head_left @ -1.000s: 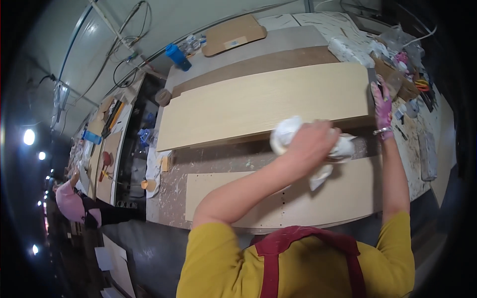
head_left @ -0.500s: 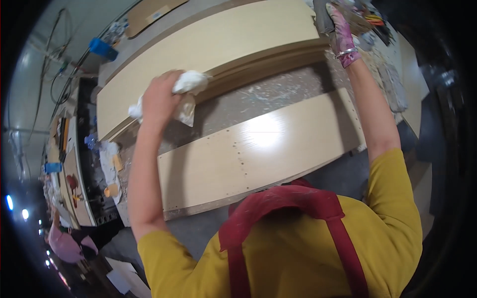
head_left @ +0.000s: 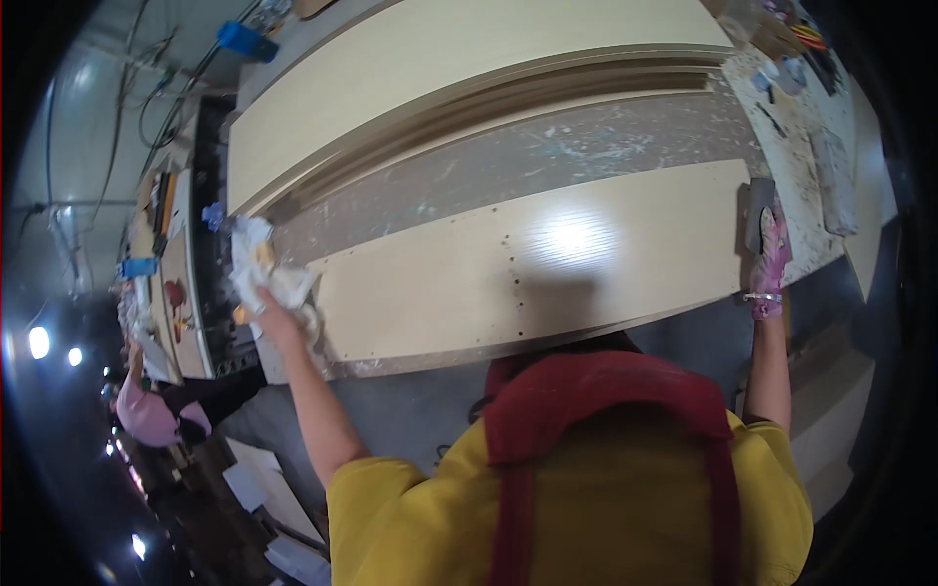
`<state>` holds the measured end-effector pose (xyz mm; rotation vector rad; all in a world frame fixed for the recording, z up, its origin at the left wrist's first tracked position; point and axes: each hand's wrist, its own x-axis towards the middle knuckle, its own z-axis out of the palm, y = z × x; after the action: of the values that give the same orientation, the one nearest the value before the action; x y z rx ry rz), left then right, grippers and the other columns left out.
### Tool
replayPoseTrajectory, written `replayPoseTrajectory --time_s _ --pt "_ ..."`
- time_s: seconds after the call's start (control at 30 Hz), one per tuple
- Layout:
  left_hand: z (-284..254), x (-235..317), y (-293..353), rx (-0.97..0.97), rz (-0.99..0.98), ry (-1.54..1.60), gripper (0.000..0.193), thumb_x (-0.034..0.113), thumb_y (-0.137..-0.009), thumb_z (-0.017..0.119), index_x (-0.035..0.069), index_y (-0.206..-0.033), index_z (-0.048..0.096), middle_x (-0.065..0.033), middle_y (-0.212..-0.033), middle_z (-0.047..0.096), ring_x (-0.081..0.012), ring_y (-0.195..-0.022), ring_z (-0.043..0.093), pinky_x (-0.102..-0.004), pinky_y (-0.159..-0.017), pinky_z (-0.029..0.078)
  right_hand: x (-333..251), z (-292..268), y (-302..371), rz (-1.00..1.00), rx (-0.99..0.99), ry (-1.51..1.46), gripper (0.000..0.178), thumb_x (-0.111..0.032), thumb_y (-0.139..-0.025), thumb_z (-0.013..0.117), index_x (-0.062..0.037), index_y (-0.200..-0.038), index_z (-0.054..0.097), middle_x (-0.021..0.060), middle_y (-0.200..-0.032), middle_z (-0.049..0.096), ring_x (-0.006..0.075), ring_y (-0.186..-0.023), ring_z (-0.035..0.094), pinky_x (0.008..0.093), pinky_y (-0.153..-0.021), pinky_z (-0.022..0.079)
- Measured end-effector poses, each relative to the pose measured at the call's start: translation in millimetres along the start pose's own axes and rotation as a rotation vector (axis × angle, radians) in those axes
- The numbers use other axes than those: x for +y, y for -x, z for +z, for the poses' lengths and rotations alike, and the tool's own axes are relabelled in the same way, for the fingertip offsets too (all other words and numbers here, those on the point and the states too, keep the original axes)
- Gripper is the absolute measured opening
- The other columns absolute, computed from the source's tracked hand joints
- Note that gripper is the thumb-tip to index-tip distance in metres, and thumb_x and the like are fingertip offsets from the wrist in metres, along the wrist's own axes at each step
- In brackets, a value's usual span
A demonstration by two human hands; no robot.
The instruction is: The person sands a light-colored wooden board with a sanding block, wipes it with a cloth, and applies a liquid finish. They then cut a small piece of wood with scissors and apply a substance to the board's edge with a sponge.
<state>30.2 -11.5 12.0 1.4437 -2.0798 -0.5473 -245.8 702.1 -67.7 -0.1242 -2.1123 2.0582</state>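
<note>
A pale wood-grain board (head_left: 420, 293) with rows of small drilled holes lies across the workbench in front of me. At its left end my left hand (head_left: 277, 320) is closed on a crumpled white rag (head_left: 285, 283); the cloth partly covers the fingers. My right hand (head_left: 772, 256), in a pink-stained glove with a silvery band at the wrist, grips a grey sanding block (head_left: 758, 210) at the board's right end. Beyond this board rests a stack of similar pale boards (head_left: 469, 44).
The paint-spattered workbench (head_left: 469, 161) shows between board and stack. A grey-white wrapped bar (head_left: 832, 181) and small clutter lie at the right. A blue container (head_left: 246, 41) stands at the far left. A person in pink (head_left: 149, 410) works farther left.
Both hands have come back from the stacked boards to the near board, the left with the rag and the right with the sanding block. My view has shifted too.
</note>
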Motion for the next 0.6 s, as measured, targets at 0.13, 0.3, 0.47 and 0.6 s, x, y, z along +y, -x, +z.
replayPoseTrajectory --time_s 0.13,0.3,0.47,0.6 --pt "98.5 68.9 87.5 -0.231 0.327 -0.343 0.042 0.029 -0.089 0.054 -0.003 -0.117 0.053 -0.0257 -0.116 0.057 -0.0412 -0.108 0.055 -0.0487 -0.089 0.044 -6.8 18.5 1.0 -0.210 -0.207 0.251 0.048 -0.019 -0.091 0.059 0.0025 -0.132 0.047 0.0135 -0.137 0.047 0.0229 -0.128 0.041 0.0342 -0.108 0.029" --pt "90.0 161.8 172.7 -0.720 0.682 -0.072 0.038 0.013 -0.084 0.053 0.003 -0.121 0.055 -0.0238 -0.110 0.060 -0.0397 -0.103 0.057 -0.0442 -0.094 0.043 -9.7 7.4 -3.6 -0.240 -0.308 0.242 0.050 -0.022 -0.090 0.058 0.0009 -0.133 0.046 0.0151 -0.138 0.045 0.0254 -0.129 0.040 0.0358 -0.109 0.028" --pt "118.7 163.1 148.5 -0.577 0.415 -0.215 0.050 0.038 -0.087 0.056 0.008 -0.127 0.053 -0.0207 -0.122 0.057 -0.0364 -0.119 0.050 -0.0467 -0.098 0.039 -2.4 -1.0 -11.5 -0.230 -0.400 0.165 0.050 -0.020 -0.090 0.057 0.0009 -0.134 0.044 0.0153 -0.140 0.044 0.0258 -0.130 0.040 0.0357 -0.109 0.028" --pt "145.1 180.0 219.3 -0.442 0.794 -0.149 0.060 0.038 -0.079 0.067 0.004 -0.126 0.053 -0.0222 -0.122 0.055 -0.0393 -0.114 0.051 -0.0455 -0.095 0.042 0.7 -3.8 -12.7 -0.271 -0.394 0.188 0.050 -0.019 -0.090 0.057 0.0008 -0.134 0.045 0.0147 -0.139 0.045 0.0252 -0.129 0.041 0.0358 -0.109 0.029"
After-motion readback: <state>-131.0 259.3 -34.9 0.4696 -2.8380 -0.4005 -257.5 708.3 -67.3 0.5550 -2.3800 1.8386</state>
